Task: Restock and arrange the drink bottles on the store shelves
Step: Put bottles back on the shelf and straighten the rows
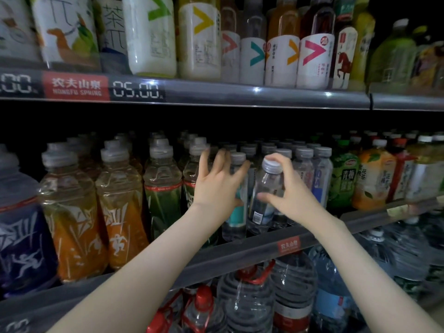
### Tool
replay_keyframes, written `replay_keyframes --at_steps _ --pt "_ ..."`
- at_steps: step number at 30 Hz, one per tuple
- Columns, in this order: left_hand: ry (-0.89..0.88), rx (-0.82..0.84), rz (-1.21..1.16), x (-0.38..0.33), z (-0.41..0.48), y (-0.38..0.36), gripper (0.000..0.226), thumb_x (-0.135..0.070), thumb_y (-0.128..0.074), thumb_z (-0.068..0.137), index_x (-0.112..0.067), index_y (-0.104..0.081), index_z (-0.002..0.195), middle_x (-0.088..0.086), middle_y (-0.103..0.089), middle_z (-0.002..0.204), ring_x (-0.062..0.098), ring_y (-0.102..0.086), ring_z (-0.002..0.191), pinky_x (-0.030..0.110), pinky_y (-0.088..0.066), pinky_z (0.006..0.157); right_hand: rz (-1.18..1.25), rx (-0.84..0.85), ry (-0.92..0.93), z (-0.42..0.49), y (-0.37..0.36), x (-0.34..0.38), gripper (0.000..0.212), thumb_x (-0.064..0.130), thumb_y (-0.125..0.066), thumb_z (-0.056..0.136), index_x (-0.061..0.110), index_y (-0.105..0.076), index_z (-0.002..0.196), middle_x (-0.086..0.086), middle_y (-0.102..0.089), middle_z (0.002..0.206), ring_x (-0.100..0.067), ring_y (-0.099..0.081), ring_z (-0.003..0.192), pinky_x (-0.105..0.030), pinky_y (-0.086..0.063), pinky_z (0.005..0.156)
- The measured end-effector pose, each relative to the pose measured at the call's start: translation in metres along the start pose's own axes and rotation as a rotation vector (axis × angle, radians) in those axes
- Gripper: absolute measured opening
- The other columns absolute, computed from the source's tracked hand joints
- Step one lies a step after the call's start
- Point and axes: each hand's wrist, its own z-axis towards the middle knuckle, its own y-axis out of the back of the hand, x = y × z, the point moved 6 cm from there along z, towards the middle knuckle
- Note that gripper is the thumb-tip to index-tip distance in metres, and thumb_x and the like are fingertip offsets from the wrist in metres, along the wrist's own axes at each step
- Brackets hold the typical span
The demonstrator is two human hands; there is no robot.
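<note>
Clear bottle (266, 180) gripped by right hand (296, 197); left hand (216, 186) splayed open.

We face a store's drink shelving: the upper shelf (240, 95) carries chevron-labelled bottles (314, 61). The middle shelf (230, 257) holds orange sports drinks (72, 212), clear water bottles (303, 169) and green tea bottles (343, 181) in rows. Large water jugs (247, 301) stand below.

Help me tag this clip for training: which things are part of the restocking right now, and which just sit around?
In use: right hand, gripping the tilted clear bottle; left hand, against the teal-label bottle.
Just around: orange bottles; big water jugs below; top-shelf bottles; price tag.
</note>
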Motion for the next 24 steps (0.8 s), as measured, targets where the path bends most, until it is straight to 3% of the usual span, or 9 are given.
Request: replay_keyframes --at_steps 4,7,10,13,15,17,19,22,24 --pt "0.049 0.003 0.003 -0.005 0.001 0.002 0.090 -0.049 -0.062 0.084 -0.028 -0.007 0.151 0.020 -0.013 0.155 0.032 0.004 0.145 0.054 0.015 0.111 -0.115 -0.051 0.047 -0.013 -0.008 0.004 0.083 0.020 -0.073 0.084 0.036 -0.015 0.141 0.000 -0.025 0.150 -0.030 -0.053 0.114 -0.028 -0.046 0.085" --pt "0.057 -0.039 0.006 -0.013 0.000 0.005 0.085 -0.037 -0.063 0.086 -0.024 -0.010 0.152 0.024 -0.013 0.154 0.034 0.005 0.146 0.055 0.021 0.107 0.021 -0.183 0.030 -0.030 0.001 -0.002 0.081 0.014 -0.076 0.081 0.049 -0.020 0.128 0.000 -0.034 0.143 -0.022 -0.055 0.100 -0.009 -0.044 0.075" --pt "-0.011 -0.224 -0.031 -0.029 0.003 0.009 0.074 -0.013 -0.068 0.067 -0.016 -0.047 0.138 0.024 -0.045 0.139 0.036 -0.034 0.137 0.054 0.001 0.108 0.140 -0.373 0.033 -0.048 0.026 -0.004 0.084 0.010 -0.080 0.075 0.052 -0.024 0.120 0.001 -0.034 0.142 -0.015 -0.044 0.123 -0.003 -0.037 0.088" --pt "-0.090 -0.362 -0.160 -0.047 0.018 0.012 0.063 -0.009 -0.044 0.068 -0.013 -0.058 0.129 0.020 -0.061 0.119 0.035 -0.057 0.114 0.050 -0.024 0.100 0.115 -0.534 0.098 -0.057 0.064 0.002 0.088 0.006 -0.081 0.072 0.051 -0.023 0.119 0.008 -0.030 0.137 -0.006 -0.039 0.121 0.001 -0.033 0.088" --pt "-0.091 -0.290 -0.313 -0.059 0.035 0.015 0.063 -0.003 -0.033 0.079 -0.015 -0.048 0.139 0.021 -0.055 0.127 0.037 -0.054 0.114 0.045 -0.035 0.096 0.084 -0.562 0.101 -0.059 0.086 0.003 0.091 0.005 -0.081 0.071 0.056 -0.022 0.118 0.012 -0.031 0.134 -0.006 -0.040 0.120 0.003 -0.032 0.086" --pt "-0.016 -0.036 -0.505 -0.068 0.057 -0.001 0.066 -0.002 -0.037 0.092 -0.025 -0.019 0.152 0.022 -0.031 0.147 0.039 -0.037 0.129 0.044 -0.035 0.100 0.073 -0.581 0.088 -0.061 0.104 -0.001 0.093 0.004 -0.081 0.071 0.058 -0.022 0.118 0.015 -0.032 0.133 -0.007 -0.042 0.120 0.002 -0.033 0.087" --pt "0.069 0.146 -0.677 -0.073 0.073 -0.016 0.069 -0.012 -0.043 0.098 -0.032 -0.006 0.152 0.024 -0.020 0.151 0.042 -0.031 0.132 0.045 -0.035 0.102 0.075 -0.585 0.073 -0.064 0.116 -0.008 0.092 0.003 -0.082 0.071 0.059 -0.024 0.117 0.012 -0.035 0.133 -0.001 -0.048 0.112 -0.003 -0.039 0.087" --pt "0.105 0.200 -0.820 -0.078 0.085 -0.027 0.073 -0.024 -0.053 0.095 -0.021 -0.009 0.153 0.027 -0.042 0.134 0.043 -0.053 0.113 0.039 -0.044 0.089 0.073 -0.563 0.027 -0.070 0.123 -0.020 0.093 0.002 -0.081 0.071 0.060 -0.025 0.117 0.006 -0.040 0.136 -0.013 -0.053 0.113 -0.035 -0.051 0.089" --pt "0.114 0.175 -0.849 -0.081 0.085 -0.028 0.073 -0.025 -0.060 0.092 -0.017 -0.016 0.149 0.026 -0.042 0.128 0.044 -0.058 0.100 0.038 -0.046 0.080 0.064 -0.561 -0.003 -0.074 0.123 -0.028 0.090 0.003 -0.080 0.073 0.059 -0.025 0.117 0.009 -0.038 0.134 -0.011 -0.052 0.110 -0.035 -0.051 0.084"
